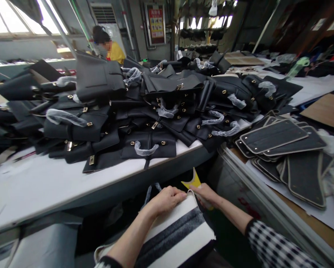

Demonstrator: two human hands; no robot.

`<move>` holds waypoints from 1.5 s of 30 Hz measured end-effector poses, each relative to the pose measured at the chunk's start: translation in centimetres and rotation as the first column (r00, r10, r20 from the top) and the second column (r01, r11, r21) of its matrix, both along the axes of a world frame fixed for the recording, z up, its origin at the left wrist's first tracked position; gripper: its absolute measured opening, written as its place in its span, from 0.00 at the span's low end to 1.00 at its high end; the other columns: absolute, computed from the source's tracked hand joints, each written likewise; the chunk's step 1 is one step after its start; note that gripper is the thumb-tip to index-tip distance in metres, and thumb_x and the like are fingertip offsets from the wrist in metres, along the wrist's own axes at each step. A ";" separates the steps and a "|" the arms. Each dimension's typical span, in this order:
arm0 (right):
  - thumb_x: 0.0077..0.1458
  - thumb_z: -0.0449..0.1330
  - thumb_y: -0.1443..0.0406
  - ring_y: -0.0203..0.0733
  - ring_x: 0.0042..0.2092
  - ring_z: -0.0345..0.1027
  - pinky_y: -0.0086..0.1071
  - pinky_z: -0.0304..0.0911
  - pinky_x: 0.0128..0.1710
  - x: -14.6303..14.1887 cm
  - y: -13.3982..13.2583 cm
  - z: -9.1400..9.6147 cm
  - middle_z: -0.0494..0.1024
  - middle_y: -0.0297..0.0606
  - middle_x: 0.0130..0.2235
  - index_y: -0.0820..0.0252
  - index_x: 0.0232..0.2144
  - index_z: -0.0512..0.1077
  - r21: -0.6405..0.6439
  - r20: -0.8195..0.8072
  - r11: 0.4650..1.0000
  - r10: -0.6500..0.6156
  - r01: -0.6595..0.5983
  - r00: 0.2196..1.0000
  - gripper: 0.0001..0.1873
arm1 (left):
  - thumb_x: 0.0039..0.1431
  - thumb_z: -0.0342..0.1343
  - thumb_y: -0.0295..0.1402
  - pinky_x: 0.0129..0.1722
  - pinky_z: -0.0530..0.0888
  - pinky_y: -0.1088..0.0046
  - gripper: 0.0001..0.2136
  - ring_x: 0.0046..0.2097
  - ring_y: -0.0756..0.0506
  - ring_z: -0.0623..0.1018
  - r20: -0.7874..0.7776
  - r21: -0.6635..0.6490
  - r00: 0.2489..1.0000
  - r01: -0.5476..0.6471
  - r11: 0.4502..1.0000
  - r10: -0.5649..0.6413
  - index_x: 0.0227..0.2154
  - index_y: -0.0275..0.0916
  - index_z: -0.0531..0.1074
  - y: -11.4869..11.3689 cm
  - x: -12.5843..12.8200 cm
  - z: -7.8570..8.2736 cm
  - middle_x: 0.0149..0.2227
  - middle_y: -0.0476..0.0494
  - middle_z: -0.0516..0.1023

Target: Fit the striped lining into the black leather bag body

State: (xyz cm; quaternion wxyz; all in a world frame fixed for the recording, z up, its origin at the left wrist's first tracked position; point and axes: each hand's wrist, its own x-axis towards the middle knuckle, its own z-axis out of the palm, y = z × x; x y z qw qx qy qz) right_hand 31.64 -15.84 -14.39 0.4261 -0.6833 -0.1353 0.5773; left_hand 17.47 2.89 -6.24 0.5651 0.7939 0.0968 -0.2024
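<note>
Across my lap lies a white bag piece [183, 212] with a wide dark stripe and a raw edge. My left hand [167, 198] is closed on its upper edge, the fingers bent over the rim and the thumb mostly hidden. Close beside it, at the piece's corner, my right hand [207, 195] is closed round a yellow tool [194, 181] with a pointed, forked end. Part of that tool is covered by the hand, so its exact kind does not show. The right hand's fingertips are hidden behind the piece's edge.
Black handbags [148, 145] with wrapped handles and gold fittings are heaped on the white table [58, 182] ahead. Dark panels with pale edges [273, 136] are stacked at right, beyond a metal rail [256, 190]. A person in yellow [116, 52] is in the background.
</note>
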 end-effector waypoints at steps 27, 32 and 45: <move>0.65 0.43 0.48 0.44 0.27 0.72 0.33 0.43 0.26 4.7 5.9 10.3 0.80 0.46 0.26 0.61 0.24 0.78 -0.370 0.913 0.570 0.368 -0.734 -0.175 0.34 | 0.58 0.56 0.44 0.28 0.55 0.75 0.19 0.29 0.48 0.63 0.131 0.182 0.976 -0.197 0.963 0.175 0.50 0.46 0.75 -1.3 -0.6 2.3 0.29 0.52 0.72; 0.65 0.42 0.48 0.45 0.27 0.73 0.32 0.42 0.26 4.8 5.7 10.4 0.80 0.45 0.27 0.61 0.24 0.78 -0.394 0.909 0.555 0.354 -0.733 -0.221 0.34 | 0.61 0.52 0.43 0.26 0.53 0.73 0.15 0.26 0.49 0.61 0.143 0.240 0.982 -0.158 0.958 0.126 0.45 0.43 0.77 -1.6 -0.5 2.7 0.24 0.52 0.68; 0.66 0.37 0.48 0.49 0.30 0.75 0.33 0.49 0.27 3.1 4.5 10.2 0.81 0.47 0.28 0.58 0.26 0.79 -0.461 0.874 0.640 0.447 -0.614 -0.190 0.37 | 0.66 0.49 0.39 0.28 0.58 0.73 0.11 0.28 0.48 0.71 0.226 0.342 0.973 -0.113 0.933 0.035 0.33 0.40 0.73 -1.9 -0.4 2.5 0.26 0.49 0.73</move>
